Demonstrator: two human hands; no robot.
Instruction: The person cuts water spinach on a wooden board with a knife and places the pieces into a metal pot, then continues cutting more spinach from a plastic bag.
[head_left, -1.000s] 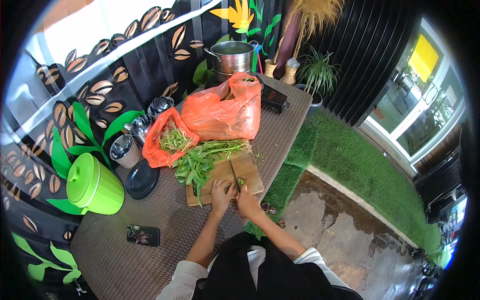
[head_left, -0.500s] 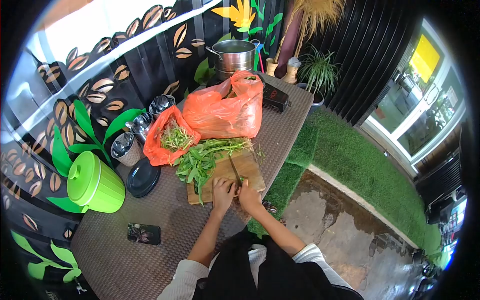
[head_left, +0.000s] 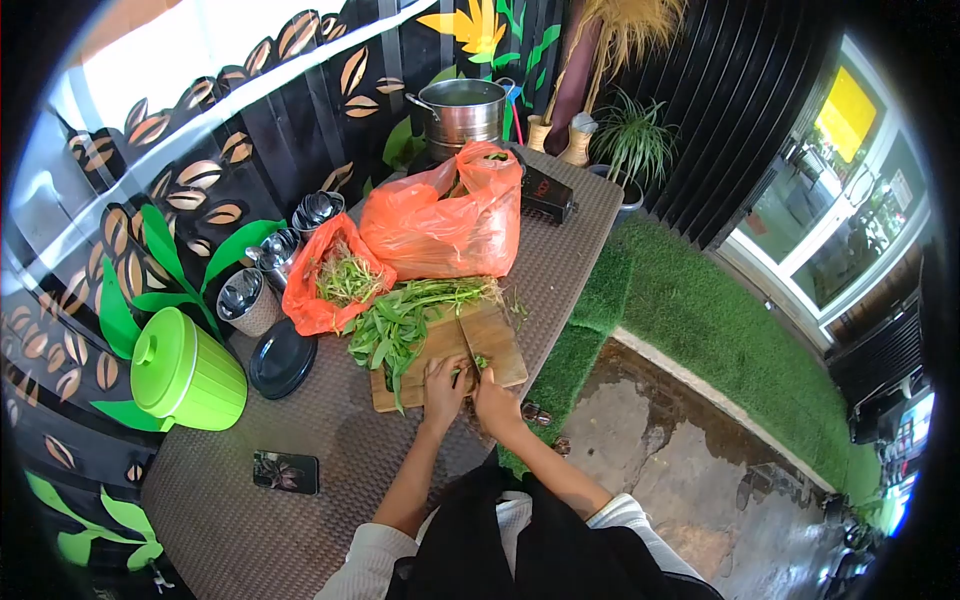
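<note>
Barely anything has shifted since the earlier frame; my hands and the knife (head_left: 468,338) remain over the cutting board (head_left: 501,347). In the head view, my right hand (head_left: 496,407) is closed on the knife's handle; my left hand (head_left: 442,392) curls beside it, its grip hidden. Leafy greens (head_left: 391,336) lie across the board's far left side. Red lettering on the black stove (head_left: 546,196) is too small to read. The board's right side sits near the table's (head_left: 210,490) edge; tabletop separates it from my phone (head_left: 286,472).
</note>
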